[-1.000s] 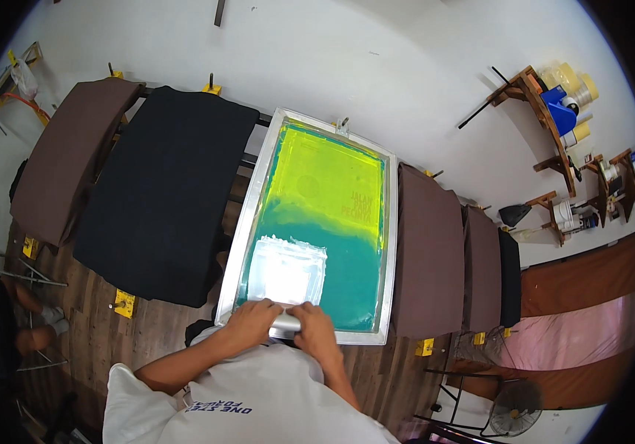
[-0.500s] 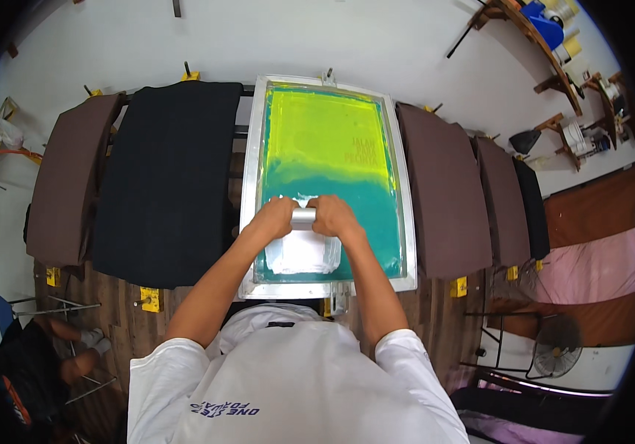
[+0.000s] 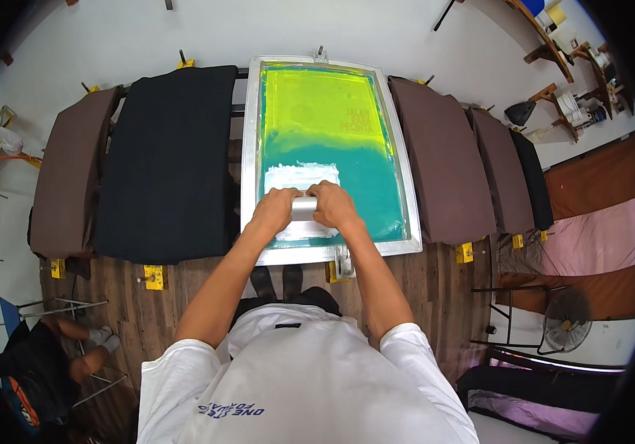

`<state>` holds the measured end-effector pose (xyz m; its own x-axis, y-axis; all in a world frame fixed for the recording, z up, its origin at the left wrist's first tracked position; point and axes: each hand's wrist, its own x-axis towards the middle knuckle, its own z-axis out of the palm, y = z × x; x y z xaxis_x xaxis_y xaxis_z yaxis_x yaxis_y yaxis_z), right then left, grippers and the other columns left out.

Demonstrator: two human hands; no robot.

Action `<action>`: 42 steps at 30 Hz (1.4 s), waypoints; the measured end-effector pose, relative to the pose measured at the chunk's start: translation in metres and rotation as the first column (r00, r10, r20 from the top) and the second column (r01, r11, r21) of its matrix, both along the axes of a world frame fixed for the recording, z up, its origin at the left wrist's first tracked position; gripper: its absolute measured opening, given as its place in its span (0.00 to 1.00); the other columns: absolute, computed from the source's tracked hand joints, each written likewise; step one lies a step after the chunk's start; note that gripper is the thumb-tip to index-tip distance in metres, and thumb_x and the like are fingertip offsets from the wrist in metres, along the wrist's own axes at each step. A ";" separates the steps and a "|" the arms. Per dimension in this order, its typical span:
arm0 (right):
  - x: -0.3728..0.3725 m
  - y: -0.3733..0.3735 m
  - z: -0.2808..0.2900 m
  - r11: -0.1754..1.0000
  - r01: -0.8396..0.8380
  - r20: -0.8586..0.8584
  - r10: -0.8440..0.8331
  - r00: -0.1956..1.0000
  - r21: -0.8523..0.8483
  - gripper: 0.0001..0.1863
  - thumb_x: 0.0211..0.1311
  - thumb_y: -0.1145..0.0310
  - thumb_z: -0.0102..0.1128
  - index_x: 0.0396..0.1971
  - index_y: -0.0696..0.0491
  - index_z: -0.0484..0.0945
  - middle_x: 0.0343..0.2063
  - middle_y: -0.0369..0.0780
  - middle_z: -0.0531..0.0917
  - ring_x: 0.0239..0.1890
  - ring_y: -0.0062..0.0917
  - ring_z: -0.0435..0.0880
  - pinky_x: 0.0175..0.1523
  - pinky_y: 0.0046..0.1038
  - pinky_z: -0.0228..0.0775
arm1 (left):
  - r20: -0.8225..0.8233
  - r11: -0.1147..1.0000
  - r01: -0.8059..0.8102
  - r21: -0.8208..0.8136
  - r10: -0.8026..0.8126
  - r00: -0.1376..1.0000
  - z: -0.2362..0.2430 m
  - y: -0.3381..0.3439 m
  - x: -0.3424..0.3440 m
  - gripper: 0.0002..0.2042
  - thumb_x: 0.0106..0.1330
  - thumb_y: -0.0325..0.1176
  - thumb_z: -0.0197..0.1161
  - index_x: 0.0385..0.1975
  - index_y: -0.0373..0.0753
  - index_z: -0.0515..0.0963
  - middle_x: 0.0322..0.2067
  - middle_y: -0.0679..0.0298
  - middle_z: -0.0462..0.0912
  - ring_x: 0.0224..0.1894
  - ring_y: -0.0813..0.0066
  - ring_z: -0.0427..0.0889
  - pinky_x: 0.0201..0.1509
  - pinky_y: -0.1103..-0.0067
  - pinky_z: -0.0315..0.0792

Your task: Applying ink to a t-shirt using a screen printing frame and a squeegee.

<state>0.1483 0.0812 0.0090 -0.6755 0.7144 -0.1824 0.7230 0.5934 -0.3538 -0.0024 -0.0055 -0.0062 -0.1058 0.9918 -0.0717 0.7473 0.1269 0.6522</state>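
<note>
Grasps silver squeegee [image 3: 304, 210] with left hand [image 3: 276, 209] and right hand [image 3: 334, 205] (at frame centre), over white ink [image 3: 288, 177] on green screen [image 3: 369, 200].

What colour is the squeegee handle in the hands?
The handle is silver, shown in the head view.

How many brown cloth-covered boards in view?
3: left brown board, beside the left black board; middle brown board, just right of the framed screen; right brown board, beyond that one. Any under the screen would be hidden.
</note>
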 end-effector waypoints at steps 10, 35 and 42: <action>0.026 -0.043 0.009 1.000 -0.016 -0.056 0.017 0.998 0.018 0.21 0.42 0.79 0.61 0.42 0.53 0.84 0.39 0.47 0.83 0.45 0.44 0.81 0.52 0.40 0.75 | 0.028 0.999 -0.037 0.026 0.036 0.999 0.000 -0.042 0.028 0.23 0.51 0.12 0.58 0.49 0.37 0.81 0.38 0.45 0.84 0.43 0.45 0.83 0.51 0.61 0.77; 0.087 -0.101 -0.023 0.991 -0.127 -0.020 0.126 0.992 -0.052 0.42 0.51 0.61 0.71 0.68 0.46 0.63 0.68 0.44 0.63 0.71 0.39 0.60 0.67 0.64 0.50 | -0.025 0.992 0.123 0.029 -0.122 0.992 -0.001 -0.104 0.049 0.41 0.54 0.48 0.72 0.67 0.40 0.64 0.69 0.46 0.61 0.72 0.42 0.56 0.73 0.48 0.46; 0.160 -0.042 -0.005 0.993 0.086 -0.429 -0.114 0.896 -0.084 0.29 0.59 0.58 0.67 0.57 0.58 0.74 0.55 0.51 0.78 0.60 0.43 0.75 0.65 0.35 0.65 | 0.300 0.721 -0.597 0.352 0.517 0.802 -0.033 -0.112 0.008 0.21 0.60 0.27 0.63 0.54 0.31 0.74 0.44 0.50 0.78 0.47 0.54 0.80 0.55 0.68 0.73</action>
